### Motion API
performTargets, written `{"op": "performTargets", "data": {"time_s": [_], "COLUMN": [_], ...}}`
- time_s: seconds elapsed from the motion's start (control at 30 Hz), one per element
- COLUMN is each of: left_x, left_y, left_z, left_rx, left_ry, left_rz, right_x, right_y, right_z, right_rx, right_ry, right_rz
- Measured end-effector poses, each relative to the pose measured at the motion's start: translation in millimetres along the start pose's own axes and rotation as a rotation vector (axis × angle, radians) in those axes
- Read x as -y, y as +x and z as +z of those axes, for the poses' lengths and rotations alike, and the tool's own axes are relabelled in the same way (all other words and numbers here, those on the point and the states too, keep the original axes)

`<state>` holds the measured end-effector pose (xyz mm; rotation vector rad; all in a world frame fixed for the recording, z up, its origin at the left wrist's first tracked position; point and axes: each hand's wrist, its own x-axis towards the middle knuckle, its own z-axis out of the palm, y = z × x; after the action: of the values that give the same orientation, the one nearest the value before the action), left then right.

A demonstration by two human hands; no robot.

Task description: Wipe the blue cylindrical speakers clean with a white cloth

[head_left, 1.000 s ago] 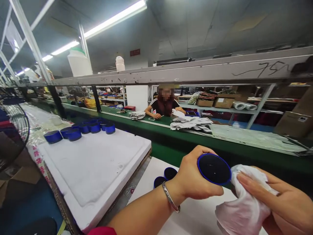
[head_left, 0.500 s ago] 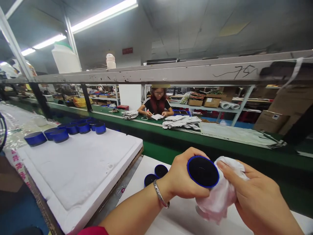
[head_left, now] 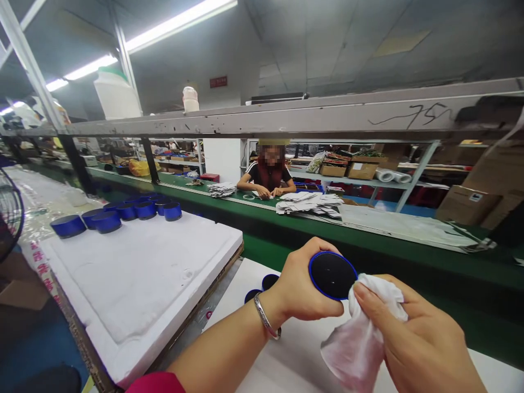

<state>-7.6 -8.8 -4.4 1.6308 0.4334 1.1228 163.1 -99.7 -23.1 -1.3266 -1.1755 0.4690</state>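
My left hand (head_left: 305, 284) is wrapped round a round box (head_left: 332, 275) with a blue rim and a black face turned up toward me. In my right hand (head_left: 417, 327) a white cloth (head_left: 360, 338) is pinched between thumb and fingers, its loose end hanging down with a pinkish tint. The cloth's upper edge touches the right side of the blue rim. Behind my left wrist, two more black-faced blue round boxes (head_left: 269, 281) stand on the white work surface (head_left: 295, 360), partly hidden by my arm.
On the left, a white foam board (head_left: 139, 278) carries several blue round boxes (head_left: 107, 221) along its far edge. A green conveyor belt (head_left: 262, 254) runs behind. Across it a person (head_left: 271, 172) sits by stacks of white paper pieces (head_left: 309, 204). A metal shelf (head_left: 245, 123) crosses above.
The cloth has slid down and its end hangs looser below the box. Both hands have shifted slightly, and the whole view has moved a little.
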Motion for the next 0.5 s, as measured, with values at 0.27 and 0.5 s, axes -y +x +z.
{"op": "performTargets", "data": {"time_s": [0.27,0.5], "left_x": [6.1,12.3], "left_y": [-4.5,0.1], "left_z": [13.2,7.5], "left_rx": [0.079,0.175], "left_ry": [0.051,0.082], "left_rz": [0.026,0.059], "right_x": [2.6,3.7], "right_y": [5.8,8.4], "right_z": [-12.4,-10.7], "right_rx": [-0.112,-0.085], "right_ry": [0.119,0.173], "right_rz": [0.294,0.298]}}
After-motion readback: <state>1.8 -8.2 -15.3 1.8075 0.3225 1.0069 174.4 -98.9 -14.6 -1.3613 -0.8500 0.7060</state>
